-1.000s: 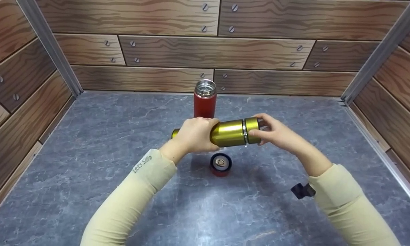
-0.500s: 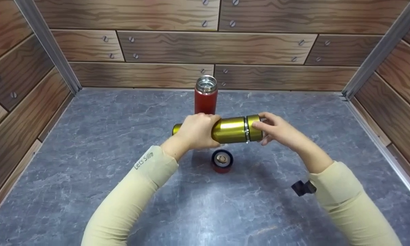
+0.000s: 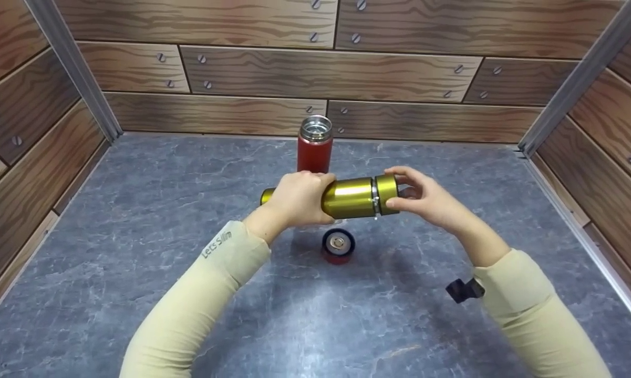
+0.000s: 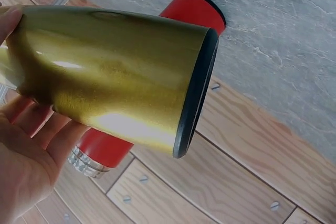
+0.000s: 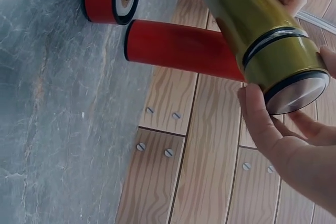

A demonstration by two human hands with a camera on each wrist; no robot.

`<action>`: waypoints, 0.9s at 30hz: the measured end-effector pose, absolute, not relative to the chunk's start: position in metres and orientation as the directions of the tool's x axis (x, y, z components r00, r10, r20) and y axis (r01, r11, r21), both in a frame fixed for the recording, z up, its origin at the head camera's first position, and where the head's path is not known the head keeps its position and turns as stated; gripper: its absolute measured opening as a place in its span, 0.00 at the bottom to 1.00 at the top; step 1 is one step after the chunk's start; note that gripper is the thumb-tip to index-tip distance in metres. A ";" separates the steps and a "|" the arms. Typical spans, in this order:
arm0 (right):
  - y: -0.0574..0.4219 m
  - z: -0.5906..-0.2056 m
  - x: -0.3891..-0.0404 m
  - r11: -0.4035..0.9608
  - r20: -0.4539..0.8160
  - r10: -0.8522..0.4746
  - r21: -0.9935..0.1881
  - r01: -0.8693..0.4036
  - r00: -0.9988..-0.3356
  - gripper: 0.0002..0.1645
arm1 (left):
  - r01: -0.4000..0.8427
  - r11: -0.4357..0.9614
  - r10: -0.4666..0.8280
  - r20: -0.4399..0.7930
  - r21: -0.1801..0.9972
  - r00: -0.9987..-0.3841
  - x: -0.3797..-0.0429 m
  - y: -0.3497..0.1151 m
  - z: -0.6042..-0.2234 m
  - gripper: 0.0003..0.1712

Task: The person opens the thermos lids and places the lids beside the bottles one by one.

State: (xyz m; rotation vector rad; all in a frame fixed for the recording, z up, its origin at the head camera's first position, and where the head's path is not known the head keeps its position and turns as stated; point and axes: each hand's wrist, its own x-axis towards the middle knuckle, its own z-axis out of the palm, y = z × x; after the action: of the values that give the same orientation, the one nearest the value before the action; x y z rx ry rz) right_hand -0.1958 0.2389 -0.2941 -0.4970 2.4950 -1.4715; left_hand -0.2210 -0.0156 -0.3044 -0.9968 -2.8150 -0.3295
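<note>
My left hand (image 3: 300, 198) grips a gold thermos bottle (image 3: 351, 198) round its body, holding it sideways above the table. At the bottle's right end sits a gold lid (image 3: 386, 194), parted from the body by a narrow silvery gap. The fingers and thumb of my right hand (image 3: 425, 202) hold this lid by its edge; its flat silver top (image 5: 298, 95) shows in the right wrist view. Behind my left hand a red thermos bottle (image 3: 314, 152) stands upright with its steel mouth uncovered. A red lid (image 3: 338, 247) lies inner side up in front of the gold bottle.
The grey marbled table (image 3: 215, 325) stretches round both arms. Wood-patterned panels (image 3: 241, 73) wall it at the back and both sides, with metal strips in the corners. A small black piece (image 3: 465, 290) sticks out from the right sleeve.
The gold bottle stays sideways in my left hand. My right fingers shift their hold on its lid, the thumb now lower on the rim. The whole view tilts slightly.
</note>
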 end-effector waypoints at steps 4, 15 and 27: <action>0.240 -0.295 -0.196 0.422 0.062 -0.399 -0.874 -0.243 -0.915 0.38 | 0.630 0.753 0.597 0.207 0.188 -0.775 -0.222 -0.017 -0.304 0.32; 0.244 -0.301 -0.194 0.424 0.174 -0.465 -0.817 -0.391 -0.868 0.39 | 0.622 0.743 0.602 0.160 0.246 -0.782 -0.222 -0.019 -0.304 0.34; 0.230 -0.294 -0.194 0.523 -0.156 -0.287 -0.852 -0.018 -0.945 0.35 | 0.620 0.762 0.588 0.202 0.185 -0.783 -0.220 -0.015 -0.305 0.31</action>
State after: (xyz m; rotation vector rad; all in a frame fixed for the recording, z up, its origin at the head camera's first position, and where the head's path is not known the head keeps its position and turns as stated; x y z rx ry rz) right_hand -0.1936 0.2304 -0.2935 -0.2552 2.4885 -1.3877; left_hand -0.2203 -0.0145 -0.3048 -0.9733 -2.8246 -0.3667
